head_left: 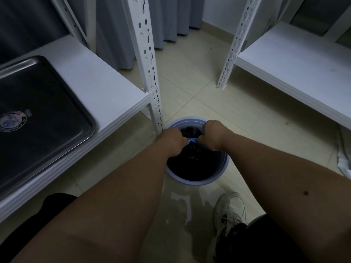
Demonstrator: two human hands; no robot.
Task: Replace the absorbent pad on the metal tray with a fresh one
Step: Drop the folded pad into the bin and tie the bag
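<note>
The metal tray (43,114) lies bare on the white shelf at the left, with a round sticker on its bottom. On the floor stands a light blue bin (197,178) lined with a dark bag. Over its mouth, my left hand (171,138) and my right hand (213,132) each grip a bunched end of a blue pad (191,139), stretched between them. Most of the pad is hidden by my hands and the dark bin interior.
A white slotted shelf post (150,73) rises just left of the bin. A second white shelf (296,67) stands at the right. Grey curtains (171,19) hang at the back. My shoe (229,211) is on the tiled floor near the bin.
</note>
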